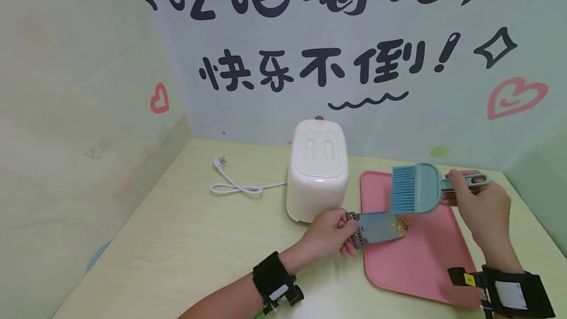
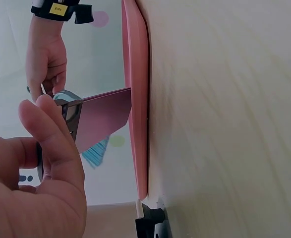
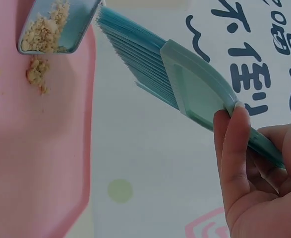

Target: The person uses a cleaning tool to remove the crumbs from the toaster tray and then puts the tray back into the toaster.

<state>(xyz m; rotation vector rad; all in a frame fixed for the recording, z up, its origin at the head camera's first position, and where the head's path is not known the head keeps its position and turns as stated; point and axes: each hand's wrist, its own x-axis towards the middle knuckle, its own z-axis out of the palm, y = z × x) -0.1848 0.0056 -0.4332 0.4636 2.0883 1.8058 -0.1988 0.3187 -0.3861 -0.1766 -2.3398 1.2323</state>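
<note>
My left hand (image 1: 328,233) grips the dark end of a flat, shiny crumb tray (image 1: 380,228), whose far end reaches over a pink serving tray (image 1: 416,265). Pale crumbs (image 3: 45,29) lie heaped at that far end. A small clump of crumbs (image 3: 37,74) is on the pink tray just beyond it. My right hand (image 1: 487,208) holds the handle of a blue-green brush (image 1: 428,188). Its bristles (image 3: 138,59) point left, close to the crumb tray's edge; whether they touch it I cannot tell.
A white toaster with a closed lid (image 1: 321,154) stands behind my left hand, left of the pink tray. Its white cord and plug (image 1: 239,188) lie looped on the pale wooden table (image 1: 199,255). Walls with lettering (image 1: 319,65) close off the back and sides.
</note>
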